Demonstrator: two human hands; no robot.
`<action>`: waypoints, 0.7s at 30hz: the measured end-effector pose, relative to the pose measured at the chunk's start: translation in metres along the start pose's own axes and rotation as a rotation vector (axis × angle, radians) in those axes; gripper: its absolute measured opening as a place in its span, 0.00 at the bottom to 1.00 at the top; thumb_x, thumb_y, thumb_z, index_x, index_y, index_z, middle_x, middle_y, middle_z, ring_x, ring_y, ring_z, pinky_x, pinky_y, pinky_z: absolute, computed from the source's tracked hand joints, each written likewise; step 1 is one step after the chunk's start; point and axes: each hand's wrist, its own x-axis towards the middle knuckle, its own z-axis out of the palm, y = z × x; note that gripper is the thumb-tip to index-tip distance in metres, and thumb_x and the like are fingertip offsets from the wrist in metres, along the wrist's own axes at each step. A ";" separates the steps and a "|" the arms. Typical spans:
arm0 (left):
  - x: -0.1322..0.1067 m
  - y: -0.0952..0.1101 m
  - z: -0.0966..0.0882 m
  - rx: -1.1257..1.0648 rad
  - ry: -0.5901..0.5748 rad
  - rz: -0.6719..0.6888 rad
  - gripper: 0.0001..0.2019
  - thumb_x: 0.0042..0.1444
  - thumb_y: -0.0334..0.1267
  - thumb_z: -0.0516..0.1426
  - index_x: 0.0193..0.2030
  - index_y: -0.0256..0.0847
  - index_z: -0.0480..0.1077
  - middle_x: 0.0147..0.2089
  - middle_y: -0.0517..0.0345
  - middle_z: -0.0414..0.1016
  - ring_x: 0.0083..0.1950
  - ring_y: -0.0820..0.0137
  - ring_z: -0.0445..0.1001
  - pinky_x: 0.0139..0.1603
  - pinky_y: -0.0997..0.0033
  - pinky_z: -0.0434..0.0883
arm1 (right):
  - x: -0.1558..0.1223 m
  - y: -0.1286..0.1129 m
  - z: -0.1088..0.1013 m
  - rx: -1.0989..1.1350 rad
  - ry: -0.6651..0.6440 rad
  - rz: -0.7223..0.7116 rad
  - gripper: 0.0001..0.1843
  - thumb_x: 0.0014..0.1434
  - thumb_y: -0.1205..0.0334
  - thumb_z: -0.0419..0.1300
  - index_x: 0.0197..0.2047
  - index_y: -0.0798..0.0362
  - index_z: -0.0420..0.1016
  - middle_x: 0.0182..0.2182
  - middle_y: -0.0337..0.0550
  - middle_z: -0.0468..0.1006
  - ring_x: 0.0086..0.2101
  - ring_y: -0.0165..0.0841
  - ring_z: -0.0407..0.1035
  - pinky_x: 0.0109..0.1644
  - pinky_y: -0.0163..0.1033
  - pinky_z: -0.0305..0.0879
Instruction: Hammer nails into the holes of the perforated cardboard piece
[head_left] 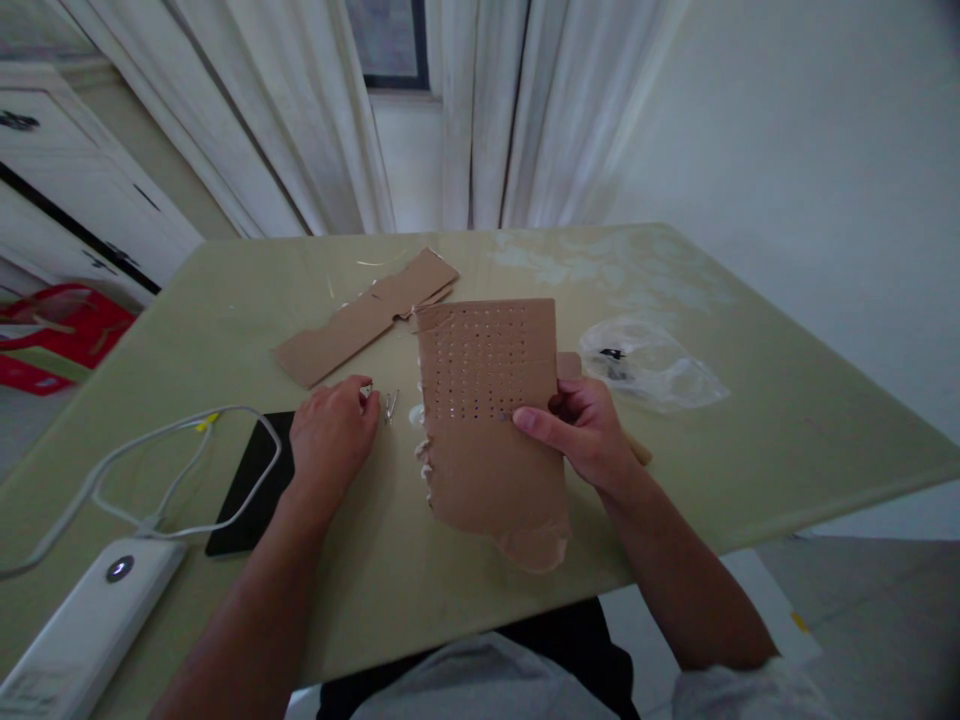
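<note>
My right hand (585,430) grips the right edge of a torn brown cardboard sheet (487,420) punched with a grid of small holes, holding it tilted up above the table. My left hand (334,430) rests knuckles-up on the table to the left of the sheet, its fingers curled and pinched at a small metal piece (390,403) lying by the fingertips. What the fingers hold, if anything, is hidden.
A second strip of cardboard (367,315) lies farther back on the green table (787,420). A clear plastic bag (649,365) sits to the right. At the left are a black flat object (251,485), a white cable (150,470) and a white power bank (82,630).
</note>
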 end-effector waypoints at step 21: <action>0.000 0.000 0.003 0.038 -0.107 -0.009 0.19 0.72 0.45 0.54 0.60 0.40 0.79 0.50 0.43 0.87 0.55 0.46 0.83 0.54 0.52 0.76 | 0.001 0.000 -0.001 -0.029 0.040 0.014 0.18 0.56 0.50 0.81 0.46 0.50 0.89 0.43 0.46 0.92 0.38 0.38 0.87 0.44 0.41 0.85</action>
